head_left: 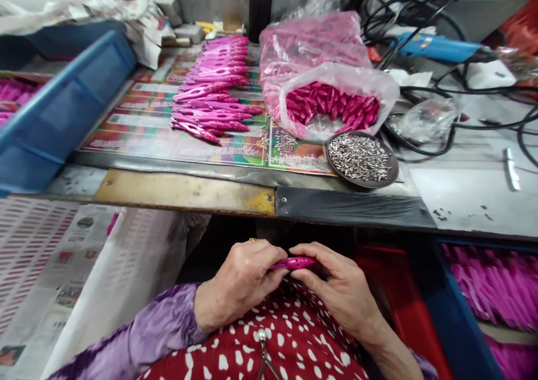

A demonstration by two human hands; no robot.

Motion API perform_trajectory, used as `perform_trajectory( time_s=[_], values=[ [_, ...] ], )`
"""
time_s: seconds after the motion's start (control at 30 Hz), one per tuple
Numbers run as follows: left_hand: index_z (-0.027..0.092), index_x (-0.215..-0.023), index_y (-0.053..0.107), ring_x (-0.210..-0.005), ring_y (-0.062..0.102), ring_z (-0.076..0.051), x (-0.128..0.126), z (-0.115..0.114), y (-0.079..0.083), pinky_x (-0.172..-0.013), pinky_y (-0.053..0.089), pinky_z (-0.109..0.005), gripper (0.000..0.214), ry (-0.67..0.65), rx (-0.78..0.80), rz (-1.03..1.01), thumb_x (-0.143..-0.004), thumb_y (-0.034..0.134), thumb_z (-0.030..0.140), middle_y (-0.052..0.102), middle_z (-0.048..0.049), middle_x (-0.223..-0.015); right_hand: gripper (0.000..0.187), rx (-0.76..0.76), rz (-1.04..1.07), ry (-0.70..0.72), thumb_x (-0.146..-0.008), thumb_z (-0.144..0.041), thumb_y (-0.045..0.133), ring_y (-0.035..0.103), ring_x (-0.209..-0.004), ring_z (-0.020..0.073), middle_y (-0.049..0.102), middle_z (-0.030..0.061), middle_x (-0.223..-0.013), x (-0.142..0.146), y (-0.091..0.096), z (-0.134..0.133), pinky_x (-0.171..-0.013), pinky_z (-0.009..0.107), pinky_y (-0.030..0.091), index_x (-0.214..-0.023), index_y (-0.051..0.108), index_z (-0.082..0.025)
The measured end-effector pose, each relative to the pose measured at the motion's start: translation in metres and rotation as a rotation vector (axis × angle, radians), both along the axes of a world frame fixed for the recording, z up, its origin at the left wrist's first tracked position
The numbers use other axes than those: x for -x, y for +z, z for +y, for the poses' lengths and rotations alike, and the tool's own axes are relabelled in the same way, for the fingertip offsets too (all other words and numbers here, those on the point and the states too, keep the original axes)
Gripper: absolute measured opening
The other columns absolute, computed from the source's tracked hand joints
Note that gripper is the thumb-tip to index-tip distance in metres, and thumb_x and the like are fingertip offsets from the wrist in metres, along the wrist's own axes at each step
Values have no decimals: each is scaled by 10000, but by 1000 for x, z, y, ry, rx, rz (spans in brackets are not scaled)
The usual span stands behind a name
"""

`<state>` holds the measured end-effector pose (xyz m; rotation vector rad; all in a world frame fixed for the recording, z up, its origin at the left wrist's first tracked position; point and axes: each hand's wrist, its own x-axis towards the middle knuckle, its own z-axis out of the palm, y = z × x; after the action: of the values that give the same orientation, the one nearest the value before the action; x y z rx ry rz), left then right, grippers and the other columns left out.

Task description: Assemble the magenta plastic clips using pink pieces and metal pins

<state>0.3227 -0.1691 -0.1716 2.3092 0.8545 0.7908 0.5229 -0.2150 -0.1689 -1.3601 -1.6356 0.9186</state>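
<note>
Over my lap, a glossy magenta piece (297, 263) with a pointed end and small dark holes lies level between my hands. My left hand (247, 279) pinches its left part between thumb and fingers, hiding that end. Thumb and forefinger of my right hand (336, 285) close around its pointed right end. On the table beyond, a dark round dish (389, 179) is heaped with small silvery metal pins (357, 154). An opened plastic bag (323, 43) behind it holds many similar magenta pieces (332, 105). To its left, slender pink two-armed pieces (218, 86) lie in an overlapping row.
A blue bin (75, 100) stands at the table's left. Black cables (441, 91) and a blue power tool (437, 47) lie at the right. Below the table edge are a white basket (33, 240) on the left and a blue crate (445, 296) of pink pieces on the right.
</note>
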Motion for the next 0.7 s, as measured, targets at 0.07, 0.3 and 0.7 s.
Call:
perform_trajectory(
  time_s=[0.07, 0.3, 0.7],
  values=[
    [150, -903, 663, -620, 595, -124, 1, -1, -1, -588, 420, -231, 117, -8, 1, -12, -956, 569, 196, 679, -12, -725, 126, 32, 8, -16, -891, -261, 719, 714, -809, 166, 754, 5, -920, -2, 0, -3, -757, 224, 576, -1011, 739, -225],
    [151, -919, 669, -637, 607, -124, 2, -4, -5, -611, 439, -228, 137, -27, 30, -26, -973, 568, 225, 684, -15, -740, 110, 151, 90, -38, -896, -270, 710, 701, -639, 142, 756, 0, -845, -1, -1, -10, -626, 213, 588, -981, 758, -219],
    [141, -909, 669, -635, 594, -125, 3, -6, -8, -613, 426, -241, 128, -30, -7, -29, -964, 574, 206, 653, -4, -729, 90, 152, 146, -7, -892, -178, 691, 671, -538, 97, 732, -29, -760, 6, -1, -10, -542, 156, 542, -954, 748, -209]
  ],
)
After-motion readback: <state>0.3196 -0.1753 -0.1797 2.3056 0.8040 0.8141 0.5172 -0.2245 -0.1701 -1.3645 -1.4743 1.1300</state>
